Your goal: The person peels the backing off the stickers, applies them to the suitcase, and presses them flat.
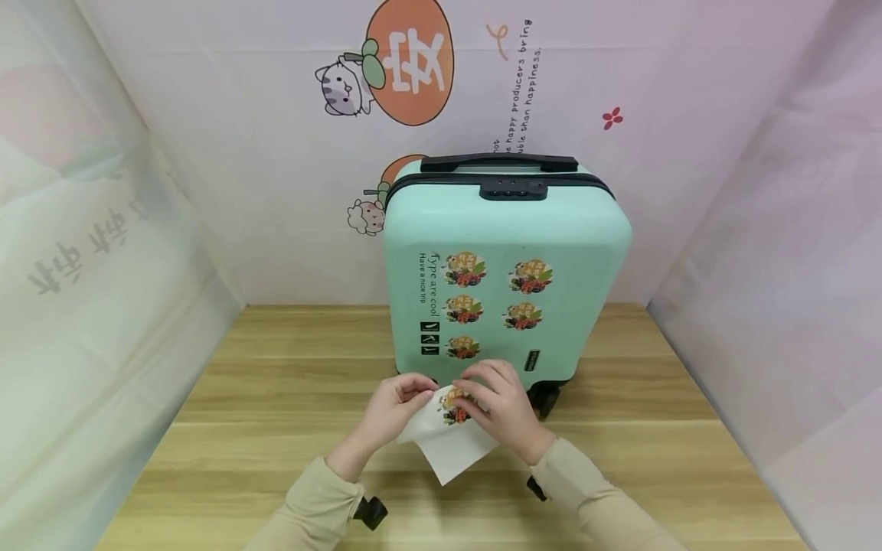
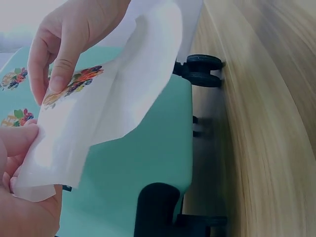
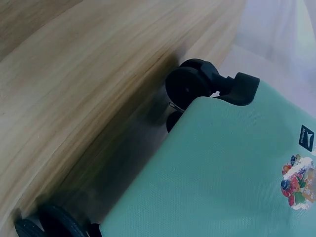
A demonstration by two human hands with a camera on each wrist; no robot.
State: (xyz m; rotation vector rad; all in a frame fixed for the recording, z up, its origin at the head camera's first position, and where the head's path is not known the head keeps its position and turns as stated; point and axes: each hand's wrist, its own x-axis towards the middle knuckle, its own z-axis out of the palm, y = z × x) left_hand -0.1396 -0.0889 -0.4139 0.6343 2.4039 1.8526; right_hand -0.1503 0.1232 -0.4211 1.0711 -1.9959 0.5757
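Note:
A white backing sheet (image 1: 448, 458) with a printed fruit sticker (image 2: 86, 79) on it is held in front of the suitcase's lower part. My left hand (image 1: 387, 412) pinches the sheet's left edge between thumb and fingers. From the right, my right hand (image 1: 506, 405) pinches at the edge of the fruit sticker, with the thumb over the print. How much of the sticker is lifted from the sheet is hard to tell. Behind stands an upright mint-green suitcase (image 1: 475, 222), its front bearing several matching fruit stickers (image 1: 465, 310) in two columns. Neither hand shows in the right wrist view.
The suitcase stands on a wood-grain table (image 1: 289, 360) on black wheels (image 3: 190, 84), close to the printed back curtain (image 1: 276, 153). Its black handle (image 1: 499, 162) is on top. Fabric also hangs at both sides.

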